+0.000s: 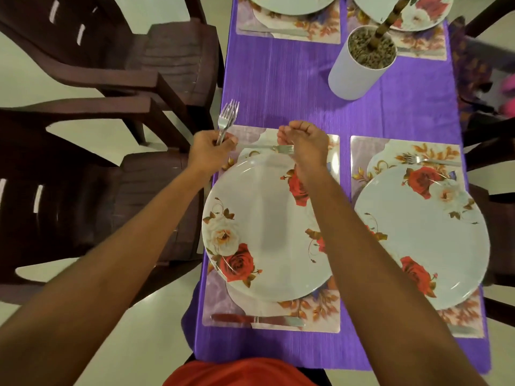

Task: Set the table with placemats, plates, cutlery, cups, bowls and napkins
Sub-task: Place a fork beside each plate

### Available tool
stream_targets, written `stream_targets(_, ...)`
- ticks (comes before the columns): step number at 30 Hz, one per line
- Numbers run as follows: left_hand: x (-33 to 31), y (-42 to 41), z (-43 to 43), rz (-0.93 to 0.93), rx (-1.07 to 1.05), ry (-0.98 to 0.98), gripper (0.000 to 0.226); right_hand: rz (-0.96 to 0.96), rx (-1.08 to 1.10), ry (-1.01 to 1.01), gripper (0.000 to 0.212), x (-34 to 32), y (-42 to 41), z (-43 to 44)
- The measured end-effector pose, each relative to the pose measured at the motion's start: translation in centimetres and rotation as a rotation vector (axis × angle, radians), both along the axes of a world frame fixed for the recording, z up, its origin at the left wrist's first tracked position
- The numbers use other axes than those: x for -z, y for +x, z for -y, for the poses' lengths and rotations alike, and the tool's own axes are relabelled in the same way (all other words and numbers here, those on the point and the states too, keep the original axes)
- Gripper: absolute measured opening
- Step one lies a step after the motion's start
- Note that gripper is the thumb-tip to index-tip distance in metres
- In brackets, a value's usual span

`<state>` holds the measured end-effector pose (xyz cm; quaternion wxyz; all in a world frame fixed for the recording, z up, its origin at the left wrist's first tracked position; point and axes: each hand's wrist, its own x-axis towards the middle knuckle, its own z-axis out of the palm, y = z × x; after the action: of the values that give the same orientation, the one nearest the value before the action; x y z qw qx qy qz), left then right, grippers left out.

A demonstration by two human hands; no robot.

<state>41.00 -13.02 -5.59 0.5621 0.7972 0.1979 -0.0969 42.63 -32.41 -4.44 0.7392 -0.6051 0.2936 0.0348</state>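
The left grip (210, 149) curled round a bunch of steel forks (227, 118), tines up, at the left edge of the purple-clothed bench (292, 93). The right grip (306, 143), fingers bent, hung over a single steel fork (264, 147) lying on the floral placemat (320, 316) beyond the round rose-patterned plate (264, 227). It hid part of the tines, so whether it pinched them I could not tell. A red-handled table knife (256, 320) lay nearer. A white cylindrical pot (359, 68) stood beyond, with dark brown plastic chairs (139, 79) at left.
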Motion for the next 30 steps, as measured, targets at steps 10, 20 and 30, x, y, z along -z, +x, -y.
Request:
stream_targets(10,2.0,3.1,0.6,0.019,-0.084,0.093,0.013,-0.021,-0.521,-0.761,0.012,2.0,2.3,4.3)
stream_targets(20,2.6,1.7,0.4,0.088,0.034,0.178,0.01,0.037,-0.542,-0.787,0.018,3.2,1.1,4.5)
stream_targets(30,3.2,1.2,-0.8,0.214,0.296,0.345,0.021,0.052,-0.466,-0.777,0.014,3.8,0.9,4.3)
